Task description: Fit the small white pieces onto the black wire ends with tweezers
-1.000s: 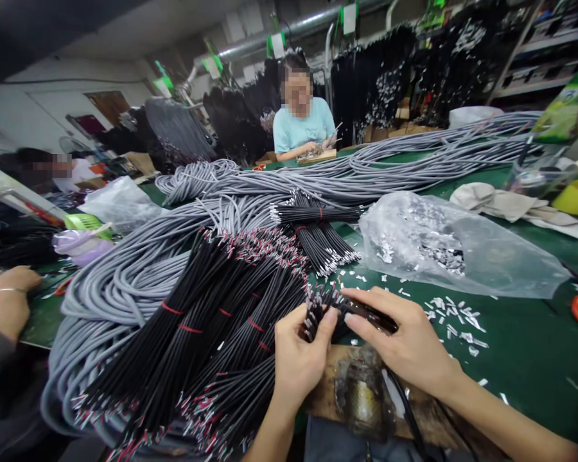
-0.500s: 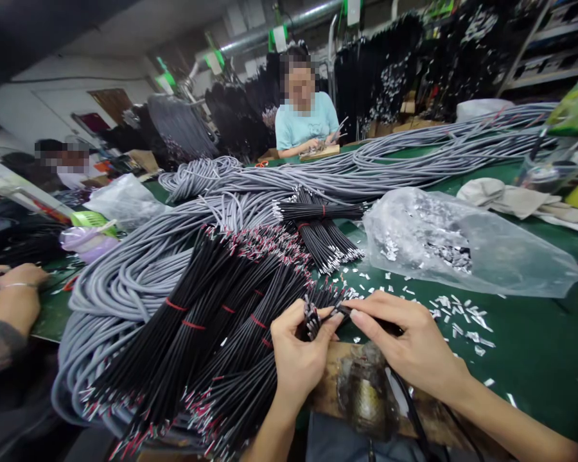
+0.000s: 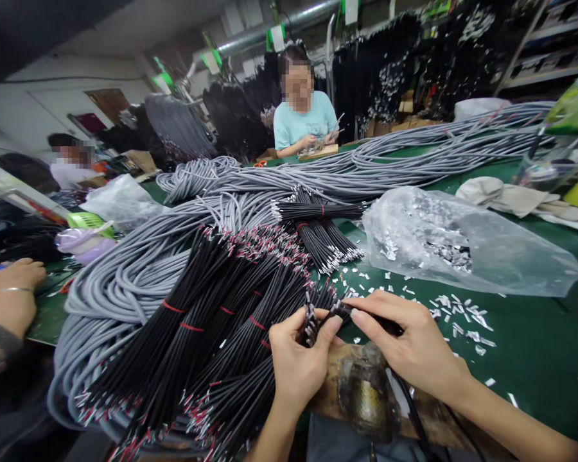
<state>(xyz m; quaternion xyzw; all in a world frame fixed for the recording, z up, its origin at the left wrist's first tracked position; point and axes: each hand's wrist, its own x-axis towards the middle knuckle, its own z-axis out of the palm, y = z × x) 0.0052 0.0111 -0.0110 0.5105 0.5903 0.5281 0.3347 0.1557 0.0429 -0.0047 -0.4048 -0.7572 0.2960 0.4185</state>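
My left hand (image 3: 301,356) is closed round a small bunch of black cables (image 3: 311,324), whose stripped silvery ends stick up between thumb and fingers. Close on its right, my right hand (image 3: 404,333) pinches a black cable at the tips of thumb and forefinger, near the left thumb. Black cable runs down below the right palm. Beneath both hands lies a wooden board (image 3: 330,378) with a worn, brass-coloured metal device (image 3: 366,398) on it. Tied bundles of black cables (image 3: 221,321) with red and silver ends lie to the left.
Grey cables (image 3: 139,269) curve across the green table (image 3: 534,333). A clear bag (image 3: 462,244) of silvery scraps lies right of centre, with loose scraps before it. A person (image 3: 306,122) sits opposite; another person's hand (image 3: 19,276) is at the left edge.
The cable ends between my hands have shifted slightly, and my fingers have barely moved. At the far left, the other person's hand has changed position a little.
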